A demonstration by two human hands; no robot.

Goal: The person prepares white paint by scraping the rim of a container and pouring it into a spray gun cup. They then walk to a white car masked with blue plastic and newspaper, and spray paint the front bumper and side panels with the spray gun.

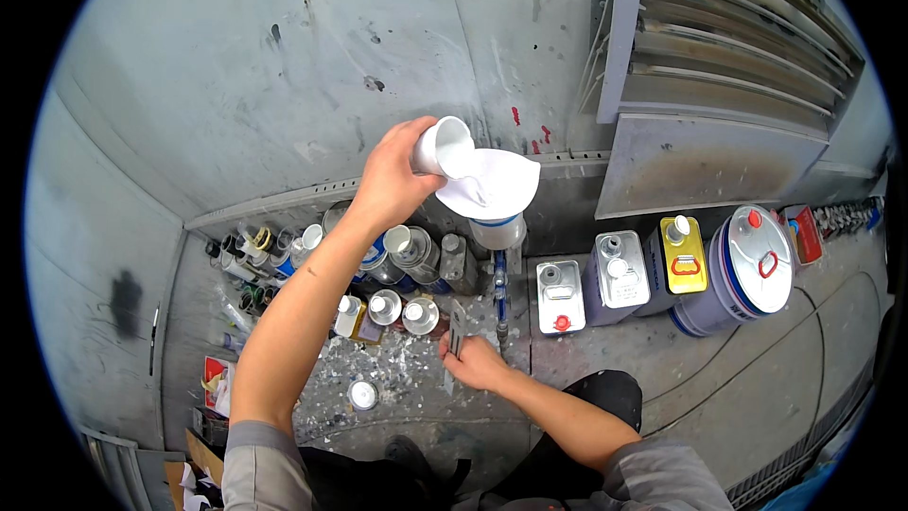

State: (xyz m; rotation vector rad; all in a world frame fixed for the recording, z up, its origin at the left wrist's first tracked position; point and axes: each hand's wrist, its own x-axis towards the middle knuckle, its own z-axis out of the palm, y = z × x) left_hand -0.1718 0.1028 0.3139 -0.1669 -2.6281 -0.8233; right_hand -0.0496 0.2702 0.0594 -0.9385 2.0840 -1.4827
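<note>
My left hand grips a white plastic cup and tips it to the right. White liquid shows in the cup, and its lip hangs over a white paper strainer. The strainer rests in the top of a whitish spray-gun cup with a blue rim. Below that cup hangs a blue and metal fitting. Lower down, my right hand is closed around a flat grey metal strip, which looks like a stirring stick, held upright.
Several paint cans and bottles crowd the left along the wall. A round white-topped container stands on the paint-spattered floor. At right are metal canisters, a yellow-fronted can and a large drum. A hose curves across the floor.
</note>
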